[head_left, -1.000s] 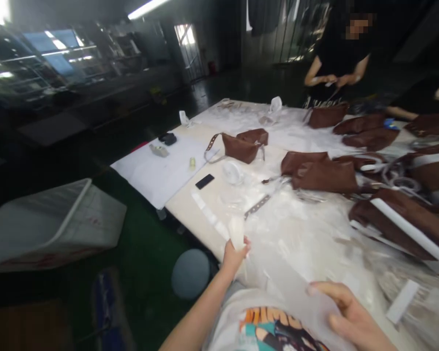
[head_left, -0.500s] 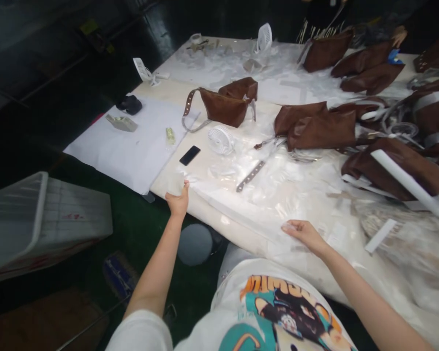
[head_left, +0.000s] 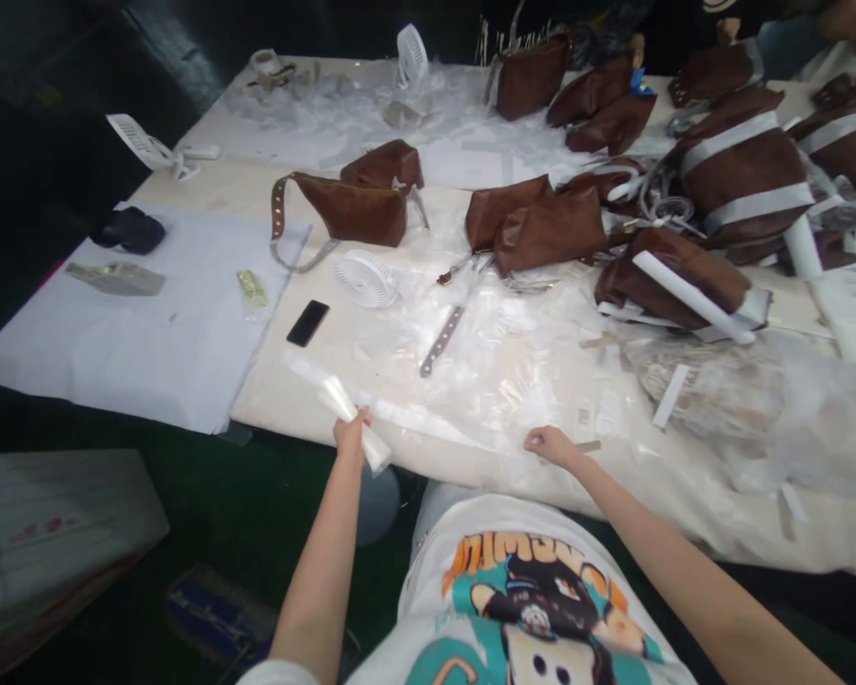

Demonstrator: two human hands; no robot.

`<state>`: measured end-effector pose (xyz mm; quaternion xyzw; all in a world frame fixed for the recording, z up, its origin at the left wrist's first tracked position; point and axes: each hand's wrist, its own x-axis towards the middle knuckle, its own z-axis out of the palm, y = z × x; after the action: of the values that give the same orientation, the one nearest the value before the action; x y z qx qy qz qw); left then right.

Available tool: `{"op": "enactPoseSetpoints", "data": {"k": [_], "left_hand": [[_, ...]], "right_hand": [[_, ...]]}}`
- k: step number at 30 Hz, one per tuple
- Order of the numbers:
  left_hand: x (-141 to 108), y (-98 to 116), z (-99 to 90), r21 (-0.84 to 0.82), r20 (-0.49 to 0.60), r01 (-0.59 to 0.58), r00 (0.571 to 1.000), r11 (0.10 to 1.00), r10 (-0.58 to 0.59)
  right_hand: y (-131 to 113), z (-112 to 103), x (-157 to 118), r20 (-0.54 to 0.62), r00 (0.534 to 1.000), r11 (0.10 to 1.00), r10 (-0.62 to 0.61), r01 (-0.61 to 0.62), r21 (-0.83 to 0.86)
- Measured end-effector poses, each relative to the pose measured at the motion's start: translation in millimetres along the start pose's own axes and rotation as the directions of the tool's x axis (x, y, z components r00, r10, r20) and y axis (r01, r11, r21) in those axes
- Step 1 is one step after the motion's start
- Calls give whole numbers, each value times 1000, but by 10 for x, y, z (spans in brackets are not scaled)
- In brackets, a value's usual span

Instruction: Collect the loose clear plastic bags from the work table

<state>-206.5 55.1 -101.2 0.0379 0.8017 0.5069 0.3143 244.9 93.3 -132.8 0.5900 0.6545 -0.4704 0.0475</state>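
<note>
No word reads with certainty. Orange lettering (head_left: 528,552) crosses the shirt (head_left: 535,614) (curved, its word unclear); red marks (head_left: 47,527) on the pale bin (head_left: 64,561) and 1 small label (head_left: 584,417) on the bench (head_left: 271,395) look too blurred.

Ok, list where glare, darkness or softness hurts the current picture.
Head view: glare whitens patches of the clear plastic ahead of the right hand; head view: the floor sinks into deep shadow; head view: softness leaves the white label near that hand unreadable.
</note>
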Motion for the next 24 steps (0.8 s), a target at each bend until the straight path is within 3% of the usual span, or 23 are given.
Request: {"op": "enactPoseSetpoints", "data": {"k": [4, 9, 14, 18, 24], "left_hand": [[20, -7, 393, 43, 10, -14, 1000, 999, 14], [379, 148, 824, 176, -19, -96, 995, 980, 101], [653, 336, 1096, 341, -3, -134, 990, 931, 143], [751, 384, 970, 378, -54, -145, 982, 914, 178], [706, 280, 319, 380, -160, -121, 968, 917, 194]], "right_hand": [[123, 37, -89, 9, 999, 999, -37, 37, -7], [261, 162, -142, 44, 993, 992, -111, 108, 68], [179, 146, -231, 63, 984, 979, -170, 161, 122], [117, 89, -209, -11, 998, 997, -55, 56, 53], [30, 146, -96, -74, 988, 980, 134, -144, -136]]}}
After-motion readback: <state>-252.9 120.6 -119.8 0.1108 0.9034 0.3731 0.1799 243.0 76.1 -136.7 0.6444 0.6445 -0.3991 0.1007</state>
